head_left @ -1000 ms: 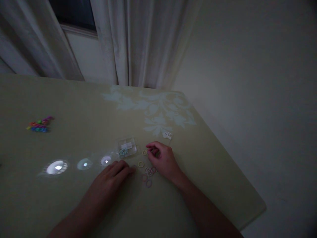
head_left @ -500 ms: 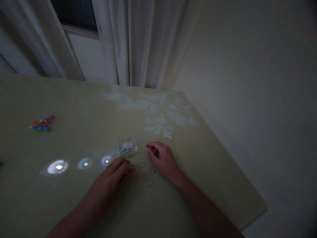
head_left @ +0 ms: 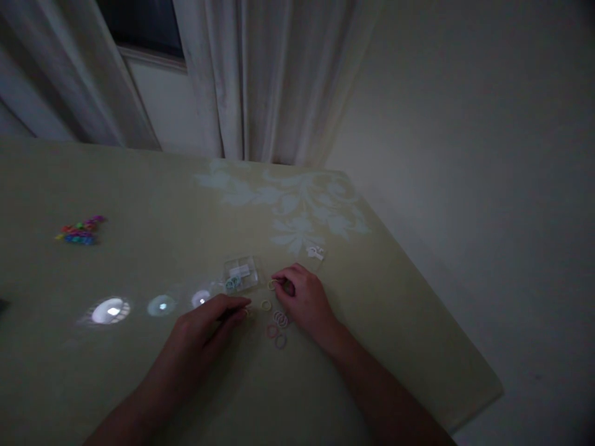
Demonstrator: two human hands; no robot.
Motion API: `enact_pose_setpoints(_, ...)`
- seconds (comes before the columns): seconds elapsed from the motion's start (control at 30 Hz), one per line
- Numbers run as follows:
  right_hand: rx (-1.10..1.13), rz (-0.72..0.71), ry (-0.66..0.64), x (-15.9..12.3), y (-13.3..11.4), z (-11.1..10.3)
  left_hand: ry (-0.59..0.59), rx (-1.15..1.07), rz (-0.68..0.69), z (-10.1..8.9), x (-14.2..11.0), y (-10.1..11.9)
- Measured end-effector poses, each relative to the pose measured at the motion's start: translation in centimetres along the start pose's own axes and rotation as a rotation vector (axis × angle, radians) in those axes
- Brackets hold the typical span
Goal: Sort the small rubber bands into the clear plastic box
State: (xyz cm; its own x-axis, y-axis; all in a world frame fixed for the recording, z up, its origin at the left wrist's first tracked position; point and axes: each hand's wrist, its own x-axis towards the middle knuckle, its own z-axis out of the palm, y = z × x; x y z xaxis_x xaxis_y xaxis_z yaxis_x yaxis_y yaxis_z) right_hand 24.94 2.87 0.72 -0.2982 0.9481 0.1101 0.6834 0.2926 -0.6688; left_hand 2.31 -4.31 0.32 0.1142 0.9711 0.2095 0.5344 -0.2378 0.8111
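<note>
My right hand (head_left: 307, 303) pinches a small yellow hair tie (head_left: 271, 285) between thumb and forefinger, just right of a clear plastic box (head_left: 253, 266). Teal hair ties (head_left: 232, 283) lie in the box's near left part, with a white piece behind them. My left hand (head_left: 204, 325) is below the box, its fingertips closed on a pale yellowish hair tie (head_left: 248, 313), partly hidden. Between my hands another yellow hair tie (head_left: 266, 305) lies on the table. Nearer me are several pale pink ones (head_left: 280, 319), a reddish one (head_left: 272, 331) and a greyish purple one (head_left: 281, 341).
A small white item (head_left: 316, 253) lies beyond my right hand. At the left is a pile of bright multicoloured small pieces (head_left: 81, 231). Light glares off the table (head_left: 162, 371). A curtain (head_left: 269, 80) and a wall stand behind its edges.
My left hand has drawn back slightly from the table, and a hair tie now shows in its fingertips. The right thumb and forefinger have closed on the yellow hair tie.
</note>
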Motion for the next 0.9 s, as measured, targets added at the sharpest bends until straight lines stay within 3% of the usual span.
enact_pose_setpoints(0.23,0.029,-0.008,-0.017,0.2,0.3,-0.2,0.049,-0.011,0.033,-0.7,0.4,0.3)
enact_pose_setpoints(0.4,0.153,-0.016,-0.009,0.2,0.8,-0.2,0.062,-0.042,-0.036,-0.8,0.5,0.4)
enact_pose_setpoints(0.7,0.043,0.041,-0.07,0.1,-0.2,0.0,0.076,-0.051,-0.13,-1.4,0.7,1.5)
enact_pose_setpoints(0.9,-0.139,-0.035,-0.117,-0.5,-0.7,-0.1,0.11,-0.04,-0.158,-1.8,0.8,1.6)
